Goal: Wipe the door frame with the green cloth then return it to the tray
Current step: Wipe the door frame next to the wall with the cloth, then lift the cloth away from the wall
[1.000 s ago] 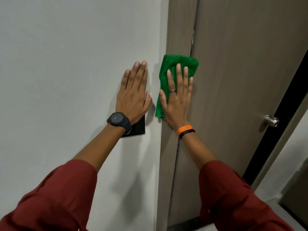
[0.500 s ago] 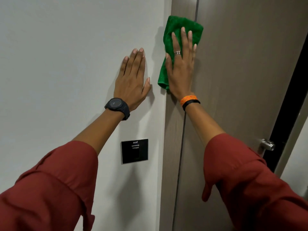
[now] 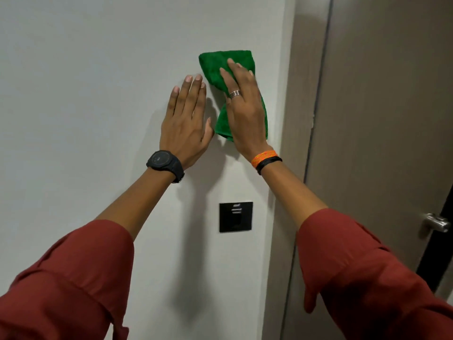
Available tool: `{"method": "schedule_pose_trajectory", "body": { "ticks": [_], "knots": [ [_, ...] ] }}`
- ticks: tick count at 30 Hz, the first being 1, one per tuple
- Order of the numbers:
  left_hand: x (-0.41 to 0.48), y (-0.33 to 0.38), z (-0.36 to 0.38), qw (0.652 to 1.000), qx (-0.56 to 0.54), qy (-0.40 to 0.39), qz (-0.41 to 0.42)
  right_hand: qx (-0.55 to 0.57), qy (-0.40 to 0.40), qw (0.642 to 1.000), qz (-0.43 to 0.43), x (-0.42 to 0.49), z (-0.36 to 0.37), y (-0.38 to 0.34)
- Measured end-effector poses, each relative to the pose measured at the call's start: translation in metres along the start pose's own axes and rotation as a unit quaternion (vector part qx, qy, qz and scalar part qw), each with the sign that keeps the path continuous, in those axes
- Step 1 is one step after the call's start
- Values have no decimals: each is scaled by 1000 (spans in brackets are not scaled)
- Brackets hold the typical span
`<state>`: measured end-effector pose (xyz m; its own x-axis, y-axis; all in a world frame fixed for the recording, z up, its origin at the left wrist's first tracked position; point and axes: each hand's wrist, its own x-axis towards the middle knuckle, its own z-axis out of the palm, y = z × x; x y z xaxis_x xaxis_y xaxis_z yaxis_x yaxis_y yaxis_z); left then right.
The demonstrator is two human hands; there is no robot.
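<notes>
The green cloth [image 3: 221,66] lies flat against the white wall, just left of the grey-brown door frame [image 3: 297,119]. My right hand [image 3: 245,111] presses on the cloth with fingers spread, so its middle is hidden under the palm. My left hand [image 3: 187,123] rests flat on the wall beside it, fingers apart, holding nothing. No tray is in view.
A black square wall plate [image 3: 235,217] sits on the white wall [image 3: 85,94] below the hands. The closed door [image 3: 382,119] is to the right, with a metal handle [image 3: 437,222] at its right edge. Red sleeves fill the lower corners.
My right hand has slid the cloth leftward off the door frame onto the white wall. The view has shifted left. My left hand stays flat on the wall.
</notes>
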<state>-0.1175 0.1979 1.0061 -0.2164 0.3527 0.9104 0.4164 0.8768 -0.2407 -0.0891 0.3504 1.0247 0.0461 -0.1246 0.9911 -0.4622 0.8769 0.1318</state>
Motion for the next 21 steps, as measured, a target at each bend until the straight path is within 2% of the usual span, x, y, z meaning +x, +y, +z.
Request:
{"method": "schedule_pose_trajectory", "body": {
  "ticks": [4, 7, 10, 14, 18, 21],
  "knots": [
    [-40, -16, -8, 1000, -10, -13, -19, 23, -30, 999, 37, -28, 17, -39],
    [-94, -33, -8, 998, -22, -37, -45, 86, -72, 986, 124, -68, 34, -79],
    [-166, -46, -2, 992, -36, -88, -80, 203, -104, 926, 300, -122, 49, -112],
    [-277, -52, 13, 975, -69, -179, -111, 256, -117, 839, 466, -213, 60, -161],
    [-402, -46, 33, 943, -100, -281, -148, 227, -146, 800, 536, -328, 62, -203],
    [-497, -29, 47, 920, -125, -335, -161, 194, -179, 756, 599, -422, 58, -226]
  ]
}}
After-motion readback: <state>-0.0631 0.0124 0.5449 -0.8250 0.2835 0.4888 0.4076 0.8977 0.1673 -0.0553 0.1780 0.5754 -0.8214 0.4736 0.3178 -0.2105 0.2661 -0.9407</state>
